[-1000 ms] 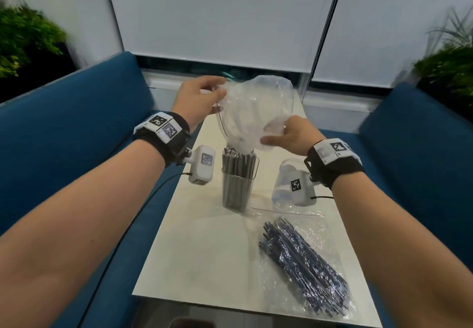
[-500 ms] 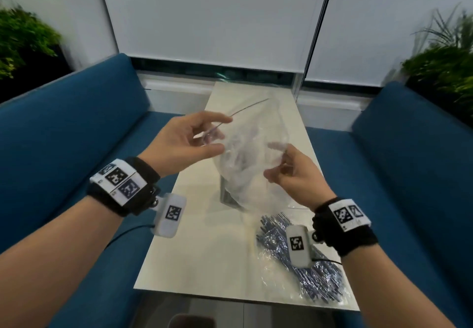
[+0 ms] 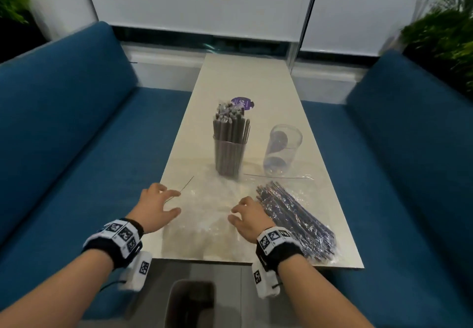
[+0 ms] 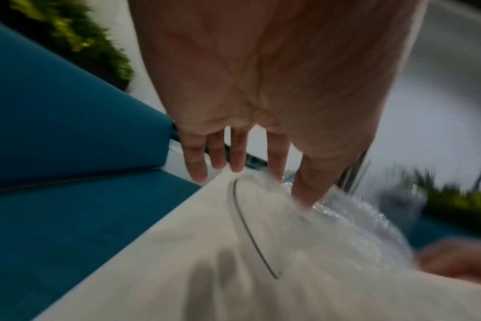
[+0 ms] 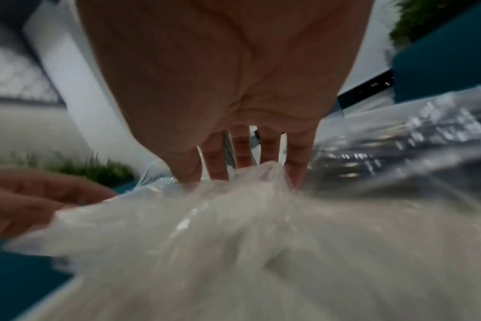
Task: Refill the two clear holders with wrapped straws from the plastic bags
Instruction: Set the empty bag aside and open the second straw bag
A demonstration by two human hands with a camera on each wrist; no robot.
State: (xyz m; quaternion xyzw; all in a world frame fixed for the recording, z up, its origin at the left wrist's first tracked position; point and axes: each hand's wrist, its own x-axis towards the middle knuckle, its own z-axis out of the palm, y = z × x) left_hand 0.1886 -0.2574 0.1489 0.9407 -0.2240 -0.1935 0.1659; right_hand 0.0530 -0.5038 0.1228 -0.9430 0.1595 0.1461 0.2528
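Left hand point(image 3: 156, 206) was spread, fingers straight, over the near left part of the empty plastic bag point(image 3: 204, 207); holding nothing. Right hand point(image 3: 249, 216) was likewise spread, fingertips point(image 5: 188, 173) touching the crumpled film at the bag's right side. The bag lay flat on the bench point(image 3: 245, 77), near edge.

Beyond it: one clear holder point(image 3: 229, 157) packed with wrapped straws, upright; second clear holder point(image 3: 280, 152) empty, just right of it. Full bag of straws point(image 3: 297, 219) lay beside the right hand.

Judgement: first holder done, spent bag being set aside. Next move calls for opening the full bag and filling the empty holder.
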